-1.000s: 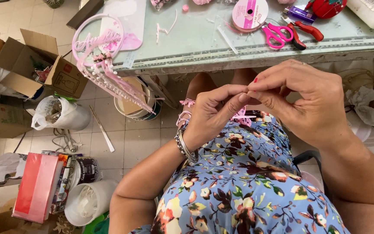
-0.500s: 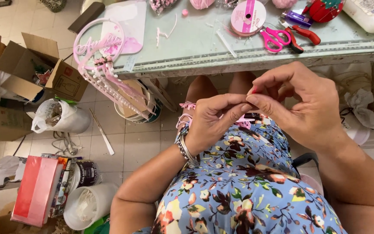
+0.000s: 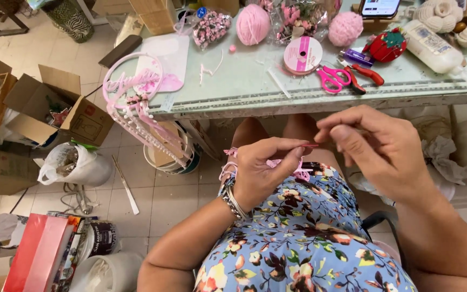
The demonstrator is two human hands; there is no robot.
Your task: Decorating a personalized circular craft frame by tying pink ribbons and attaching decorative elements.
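Left hand [image 3: 263,170] pinches pink ribbon piece [image 3: 298,167] over lap; right hand [image 3: 377,148] fingers curled by its tip, grip unclear. Piece unfinished; scissors [image 3: 333,79], ribbon spool [image 3: 302,54] lie on table [image 3: 244,92].

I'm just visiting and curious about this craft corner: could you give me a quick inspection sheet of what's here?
Surface: pale green table, crowded with craft supplies.
Job's things: thin pink ribbon at the lap, pinched in the left hand; what the right hand's fingertips grip is too small to tell.
Clutter: ribbon spool, pink scissors, red pliers, pink yarn balls, strawberry pincushion, white glue bottle, pink hoop decoration at the table edge.
Grippers: left hand closed on the ribbon; right hand raised beside it, fingertips pinched.
Cables: grey cord on the floor.
Surroundings: tiled floor with cardboard box, white plastic bag, red box.
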